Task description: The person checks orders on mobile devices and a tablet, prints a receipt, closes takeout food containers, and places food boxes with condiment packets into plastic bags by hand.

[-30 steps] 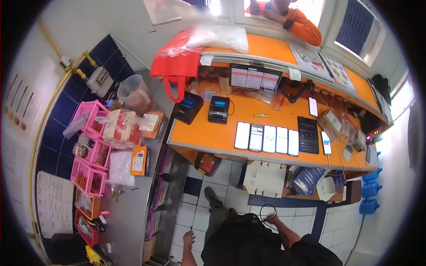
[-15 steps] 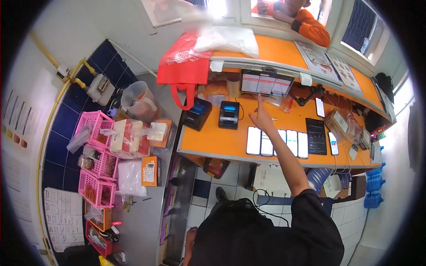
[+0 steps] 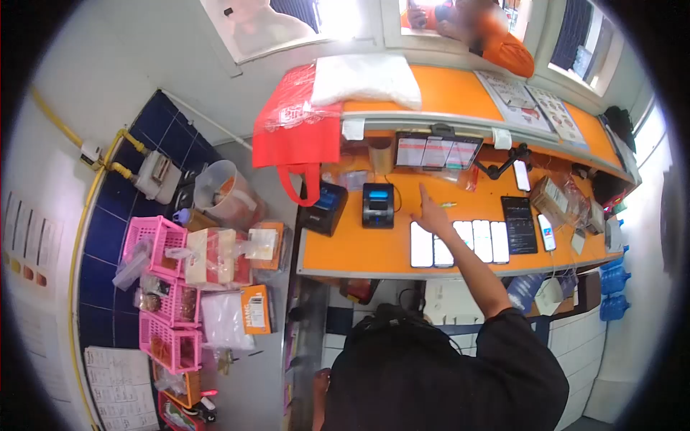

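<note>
My right hand hovers over the orange counter with its fingers stretched out and nothing in it. Its index finger points toward a mounted tablet showing red and white columns, a little apart from its lower edge. Beneath my right hand and forearm lies a row of several phones with lit white screens, partly covered by the arm. A dark-screened tablet rests to their right. Left of the hand stands a black receipt printer. My left hand hangs low beside my body, its fingers mostly hidden.
A red bag and a white plastic package sit on the upper shelf. Pink baskets, a plastic jug and boxes crowd the metal table at left. Beyond the window, a person in orange sleeves leans on the ledge.
My right hand has drawn back from the lower edge of the mounted tablet toward the phones. The whole view has shifted slightly, and the counter appears lower.
</note>
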A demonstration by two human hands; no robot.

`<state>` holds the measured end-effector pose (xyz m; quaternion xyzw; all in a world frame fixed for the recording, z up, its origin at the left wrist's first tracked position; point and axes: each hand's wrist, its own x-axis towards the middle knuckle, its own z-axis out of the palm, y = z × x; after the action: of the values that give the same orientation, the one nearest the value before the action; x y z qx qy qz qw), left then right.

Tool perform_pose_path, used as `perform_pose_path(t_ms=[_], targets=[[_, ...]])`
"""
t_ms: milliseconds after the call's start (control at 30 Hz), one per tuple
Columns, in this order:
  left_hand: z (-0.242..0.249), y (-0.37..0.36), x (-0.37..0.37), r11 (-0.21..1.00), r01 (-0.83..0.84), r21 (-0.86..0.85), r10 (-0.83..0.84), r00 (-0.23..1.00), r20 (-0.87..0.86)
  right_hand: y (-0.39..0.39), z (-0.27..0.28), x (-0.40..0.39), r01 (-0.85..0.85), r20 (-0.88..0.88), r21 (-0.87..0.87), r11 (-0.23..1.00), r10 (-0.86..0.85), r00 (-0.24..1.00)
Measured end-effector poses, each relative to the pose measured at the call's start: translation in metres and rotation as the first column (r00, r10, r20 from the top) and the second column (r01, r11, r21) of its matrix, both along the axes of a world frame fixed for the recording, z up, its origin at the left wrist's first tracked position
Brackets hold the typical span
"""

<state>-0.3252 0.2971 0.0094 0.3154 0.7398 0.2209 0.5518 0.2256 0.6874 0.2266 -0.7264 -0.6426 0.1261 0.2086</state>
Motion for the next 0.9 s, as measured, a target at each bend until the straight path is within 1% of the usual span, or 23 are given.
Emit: perform_pose_path(t_ms=[33,100,133,167,200,233,267,300,333,367,433,467,500,567,600,667,700,767,800,833,900], targets=[[-0.008,0.01,0.01,0.999,-0.044,0.01,0.043,0.998,0.036,-0.007,0.006,0.001,-0.024,-0.058,-0.074,0.997,0.02,0.998],[-0.037,0.022,0.031,0.987,-0.163,0.009,0.161,0.982,0.102,-0.022,0.031,0.004,-0.067,-0.181,-0.131,0.989,0.043,0.983],[0.012,0.037,0.059,0.977,-0.21,-0.033,0.212,0.97,0.119,-0.022,0.031,0.01,-0.082,-0.175,-0.123,0.989,0.06,0.983],[0.012,0.047,0.073,0.975,-0.222,-0.018,0.222,0.968,0.12,-0.022,0.031,0.018,-0.088,-0.132,-0.122,0.989,0.072,0.989],[0.013,0.059,0.082,0.974,-0.222,-0.041,0.226,0.965,0.136,-0.017,0.027,0.025,-0.084,-0.093,-0.121,0.989,0.073,0.993],[-0.001,0.065,0.088,0.974,-0.215,-0.071,0.224,0.963,0.152,-0.009,0.034,0.029,-0.081,-0.098,-0.114,0.99,0.07,0.993],[-0.018,0.069,0.097,0.981,-0.193,-0.025,0.194,0.963,0.189,-0.007,0.038,0.039,-0.049,-0.046,-0.121,0.991,0.043,0.998],[-0.029,0.067,0.104,0.992,-0.123,0.009,0.119,0.974,0.194,-0.011,0.04,0.05,-0.012,0.009,-0.138,0.99,0.013,1.0],[-0.037,0.064,0.111,0.999,-0.014,0.052,0.005,0.987,0.16,-0.014,0.035,0.062,0.002,0.009,-0.16,0.987,0.0,1.0],[-0.045,0.056,0.115,0.989,0.111,0.095,-0.121,0.987,0.104,-0.017,0.032,0.076,-0.007,-0.04,-0.101,0.995,0.003,0.999],[-0.059,0.046,0.121,0.931,0.319,0.177,-0.32,0.947,-0.024,-0.01,0.038,0.102,-0.029,-0.134,0.062,0.998,0.037,0.99],[-0.063,0.04,0.121,0.9,0.384,0.206,-0.376,0.923,-0.075,-0.012,0.04,0.117,-0.027,-0.014,0.212,0.977,0.031,0.999],[-0.073,0.039,0.124,0.869,0.434,0.239,-0.416,0.901,-0.122,-0.014,0.042,0.134,-0.03,-0.019,0.237,0.971,0.035,0.999],[-0.073,0.036,0.124,0.848,0.457,0.269,-0.43,0.889,-0.157,-0.016,0.049,0.157,0.058,-0.063,0.43,0.901,-0.035,0.997],[-0.073,0.032,0.124,0.846,0.457,0.274,-0.427,0.889,-0.163,-0.021,0.057,0.155,0.052,-0.063,0.434,0.899,-0.027,0.998],[-0.07,0.023,0.125,0.847,0.452,0.279,-0.419,0.891,-0.173,-0.032,0.077,0.145,0.155,-0.343,0.332,0.93,-0.035,0.939],[-0.07,0.02,0.127,0.849,0.446,0.283,-0.409,0.894,-0.184,-0.035,0.075,0.138,0.143,-0.336,0.322,0.936,-0.028,0.941],[-0.072,0.011,0.129,0.85,0.44,0.289,-0.395,0.896,-0.203,-0.039,0.067,0.122,0.006,-0.269,0.271,0.963,0.07,0.961],[-0.071,0.008,0.129,0.848,0.438,0.298,-0.387,0.897,-0.215,-0.039,0.061,0.114,0.001,-0.235,0.142,0.99,0.033,0.972],[-0.07,0.006,0.128,0.844,0.433,0.316,-0.376,0.898,-0.226,-0.037,0.062,0.108,-0.007,-0.24,0.148,0.989,0.043,0.97],[-0.073,0.003,0.126,0.811,0.444,0.381,-0.352,0.891,-0.287,-0.026,0.064,0.097,-0.057,-0.196,0.041,0.998,0.064,0.978]])
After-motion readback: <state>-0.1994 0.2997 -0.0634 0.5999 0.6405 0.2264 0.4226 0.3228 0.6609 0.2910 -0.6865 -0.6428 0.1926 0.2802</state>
